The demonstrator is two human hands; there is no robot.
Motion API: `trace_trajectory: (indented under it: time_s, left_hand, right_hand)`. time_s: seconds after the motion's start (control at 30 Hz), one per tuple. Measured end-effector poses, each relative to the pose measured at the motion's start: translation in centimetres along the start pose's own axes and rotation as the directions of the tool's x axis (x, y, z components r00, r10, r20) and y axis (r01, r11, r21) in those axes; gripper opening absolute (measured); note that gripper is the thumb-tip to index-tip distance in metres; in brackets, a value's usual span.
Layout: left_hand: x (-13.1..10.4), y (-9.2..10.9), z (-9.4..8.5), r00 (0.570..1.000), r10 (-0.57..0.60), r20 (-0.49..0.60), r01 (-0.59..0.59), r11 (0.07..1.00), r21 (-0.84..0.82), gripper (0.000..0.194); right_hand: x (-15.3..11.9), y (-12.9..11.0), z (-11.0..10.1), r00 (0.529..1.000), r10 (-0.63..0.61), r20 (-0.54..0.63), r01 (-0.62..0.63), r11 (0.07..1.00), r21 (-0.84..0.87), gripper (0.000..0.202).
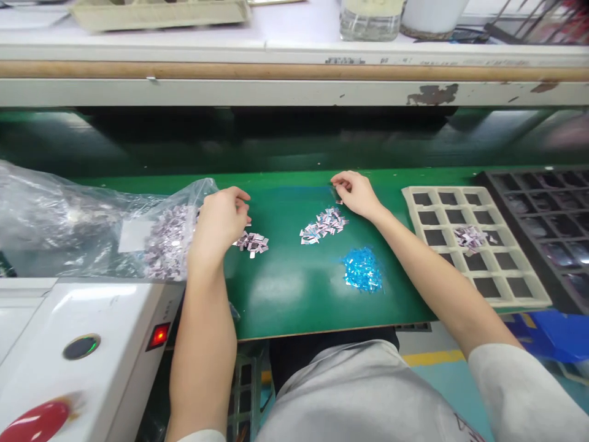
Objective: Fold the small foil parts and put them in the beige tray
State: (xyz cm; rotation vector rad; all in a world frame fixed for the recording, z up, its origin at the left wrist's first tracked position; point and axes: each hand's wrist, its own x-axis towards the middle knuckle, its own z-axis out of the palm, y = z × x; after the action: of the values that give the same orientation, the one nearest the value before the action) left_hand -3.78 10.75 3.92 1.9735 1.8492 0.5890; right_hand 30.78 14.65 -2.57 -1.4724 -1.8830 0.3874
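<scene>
My left hand is at the mouth of a clear plastic bag, fingers curled, with whatever they hold hidden. Beside its fingertips lies a small pile of pinkish-silver rectangular pieces; many similar pieces fill the bag. Farther right, my right hand has thumb and fingers pinched together just above the green work surface. A small piece shows under those fingers. Below that hand are a loose pile of pale pink and bluish pieces and a heap of shiny blue strips.
A cream compartment tray with a cluster of pieces lies right of my right forearm, beside a black compartment tray. A white machine with a lit red switch stands at left. A shelf edge crosses behind.
</scene>
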Motion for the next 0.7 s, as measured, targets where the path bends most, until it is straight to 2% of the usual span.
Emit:
trace_trajectory:
  time_s: [0.17, 0.27, 0.37, 0.43, 0.53, 0.6, 0.7]
  left_hand:
    - [-0.3, 1.2, 0.5, 0.998, 0.032, -0.056, -0.038, 0.995, -0.095, 0.016]
    - [-0.4, 1.6, 0.7, 0.997, 0.063, -0.035, -0.066, 0.994, -0.090, 0.011]
    - [-0.6, 2.0, 0.8, 0.995, 0.094, -0.043, -0.099, 0.986, -0.132, 0.010]
    - [-0.8, 2.3, 1.0, 0.994, 0.092, -0.059, -0.103, 0.969, -0.225, 0.007]
    - [-0.8, 2.7, 1.6, 0.999, 0.008, -0.049, -0.029, 0.901, -0.434, 0.010]
    - [-0.8, 3.0, 2.3, 0.999, -0.022, -0.039, -0.002, 0.848, -0.530, 0.014]
    - [-0.6, 3.3, 3.6, 0.999, -0.003, -0.033, -0.018, 0.783, -0.621, 0.016]
  right_hand:
    - [-1.9, 0.5, -1.2, 0.996, -0.080, -0.038, 0.080, 0.997, 0.014, 0.027]
    - [-1.8, 0.6, -1.4, 0.996, -0.056, -0.074, 0.056, 0.998, -0.010, 0.026]
    - [-0.9, 0.1, -1.2, 0.998, -0.016, -0.054, 0.012, 0.996, -0.084, 0.025]
    - [-0.2, -0.4, -0.8, 1.000, 0.013, -0.028, -0.016, 0.993, -0.120, 0.025]
    - [0.4, -1.0, -0.5, 0.999, 0.049, 0.020, -0.047, 0.992, -0.115, 0.026]
    - [0.4, -0.9, -0.4, 0.998, 0.038, 0.050, -0.033, 0.994, -0.101, 0.025]
    - [0.1, -0.4, -0.6, 0.997, -0.001, 0.071, 0.006, 0.997, -0.083, 0.025]
